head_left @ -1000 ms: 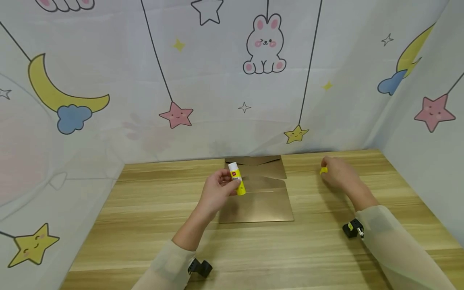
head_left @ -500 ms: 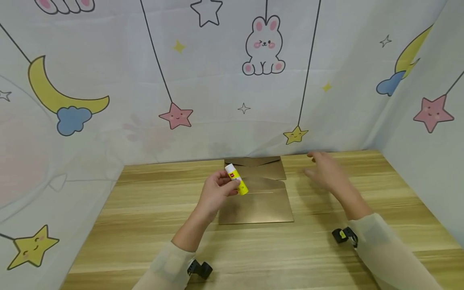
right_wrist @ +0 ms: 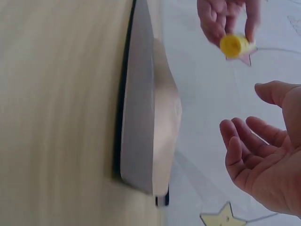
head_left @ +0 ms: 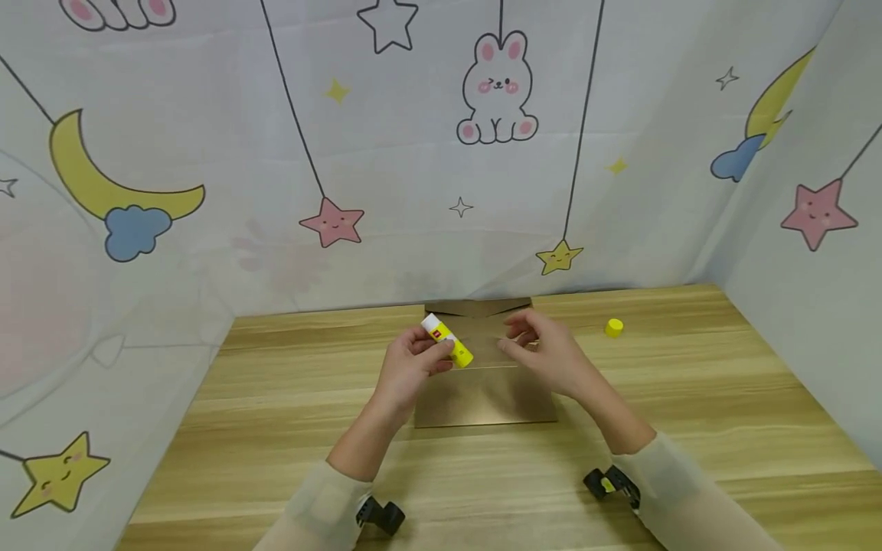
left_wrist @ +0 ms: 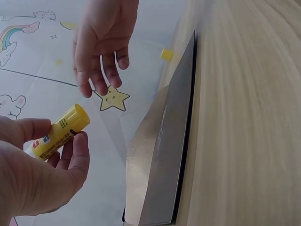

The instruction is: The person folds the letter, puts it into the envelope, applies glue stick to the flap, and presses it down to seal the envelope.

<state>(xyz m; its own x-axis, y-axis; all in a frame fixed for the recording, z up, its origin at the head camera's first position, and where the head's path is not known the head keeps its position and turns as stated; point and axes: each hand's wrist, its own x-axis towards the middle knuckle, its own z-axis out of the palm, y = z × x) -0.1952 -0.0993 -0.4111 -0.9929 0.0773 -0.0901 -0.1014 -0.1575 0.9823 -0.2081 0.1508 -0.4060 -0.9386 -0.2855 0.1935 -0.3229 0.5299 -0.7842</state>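
In the head view my left hand [head_left: 409, 367] pinches a yellow glue stick [head_left: 446, 340] between thumb and fingers. The stick is tilted, with its white end up and to the left. Beneath it lies a bronze envelope [head_left: 485, 398], whose raised flap shows in the left wrist view. My right hand [head_left: 551, 352] hovers over the envelope's right side, fingers loosely bent and nothing held. A gap separates it from the glue stick. Farther right, a small yellow cap [head_left: 614, 327] sits on the table.
A second bronze envelope [head_left: 475, 308] lies behind the first, near the table's back edge, partly covered. The wooden table [head_left: 289, 398] meets a printed white cloth [head_left: 400, 153] at the back and sides.
My right hand has let go of the yellow cap, leaving it on the table, and moved left over the envelope. In my left hand, the glue stick has tilted further left.
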